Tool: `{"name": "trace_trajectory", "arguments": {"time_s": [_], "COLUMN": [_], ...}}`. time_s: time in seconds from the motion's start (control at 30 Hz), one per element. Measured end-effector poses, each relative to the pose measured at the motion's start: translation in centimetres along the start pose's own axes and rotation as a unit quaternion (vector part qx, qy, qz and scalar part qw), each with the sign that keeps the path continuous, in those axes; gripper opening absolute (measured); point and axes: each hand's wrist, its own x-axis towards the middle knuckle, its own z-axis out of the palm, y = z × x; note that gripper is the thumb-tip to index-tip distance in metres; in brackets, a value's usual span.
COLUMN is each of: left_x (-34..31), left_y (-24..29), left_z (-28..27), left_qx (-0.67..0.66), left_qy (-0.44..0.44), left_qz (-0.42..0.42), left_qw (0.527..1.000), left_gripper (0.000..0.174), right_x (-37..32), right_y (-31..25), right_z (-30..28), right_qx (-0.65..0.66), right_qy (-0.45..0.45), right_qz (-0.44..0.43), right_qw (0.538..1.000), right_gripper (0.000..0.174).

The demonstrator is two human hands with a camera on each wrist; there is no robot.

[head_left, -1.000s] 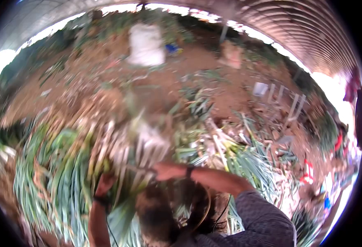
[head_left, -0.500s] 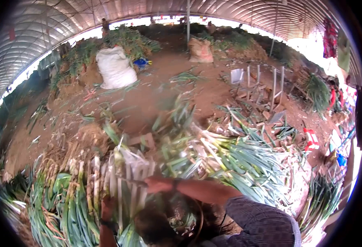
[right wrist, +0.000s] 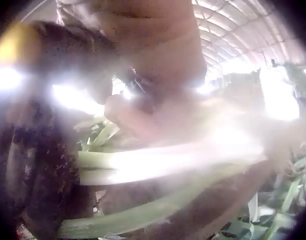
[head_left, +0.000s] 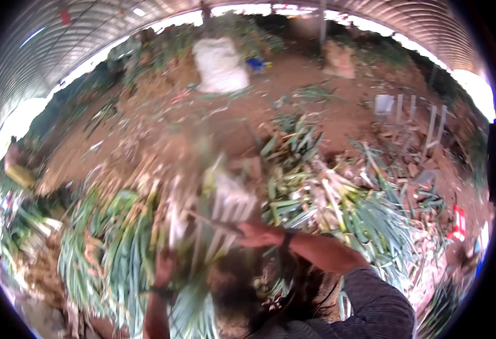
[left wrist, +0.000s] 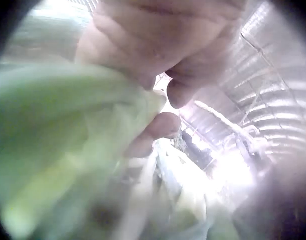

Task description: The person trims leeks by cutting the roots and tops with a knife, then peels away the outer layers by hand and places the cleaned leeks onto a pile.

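My left hand point(head_left: 165, 268) grips a green onion by its leafy part, low at the left. In the left wrist view, broad green leaves point(left wrist: 68, 115) fill the left side beside the curled fingers point(left wrist: 163, 125). A white stalk point(head_left: 174, 223) rises just beyond that hand. To the right, my right hand point(head_left: 259, 233) holds a thin, knife-like tool point(head_left: 211, 221) pointing left across the stalks. Its dark handle end, tipped with yellow point(right wrist: 18, 45), shows in the right wrist view, where a pale green onion stalk point(right wrist: 143, 165) passes below the hand.
A heap of green onions point(head_left: 106, 248) spreads to the left and another pile point(head_left: 366, 220) lies on the right. Farther back on bare soil point(head_left: 163, 118) are a white sack point(head_left: 219, 65), a tan sack point(head_left: 338, 59) and upright metal legs point(head_left: 431, 127).
The head view has swung, first one way and then back, shifting the whole scene. The hands are a little farther apart now; both keep their hold.
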Motion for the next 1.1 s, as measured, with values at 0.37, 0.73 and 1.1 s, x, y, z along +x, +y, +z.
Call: {"name": "trace_trajectory", "arguments": {"time_s": [0.37, 0.73, 1.1], "left_x": [5.3, 9.3, 10.5], "left_y": [5.0, 10.8, 8.3], "left_z": [2.5, 5.0, 5.3], "left_qx": [0.069, 0.020, 0.013], "left_qy": [0.039, -0.053, 0.031], "left_qz": [-0.110, 0.010, 0.043], "left_qw": [0.991, 0.998, 0.999], "left_gripper": [0.035, 0.033, 0.022], "right_x": [-0.1, 0.2, 0.5], "right_y": [-0.9, -2.0, -2.7], "right_z": [1.1, 1.1, -0.2], "right_qx": [-0.086, -0.042, -0.020], "right_qy": [0.110, 0.206, 0.240], "right_qz": [-0.048, -0.128, -0.106], "right_qw": [0.989, 0.969, 0.965], "right_gripper": [0.036, 0.026, 0.031]}}
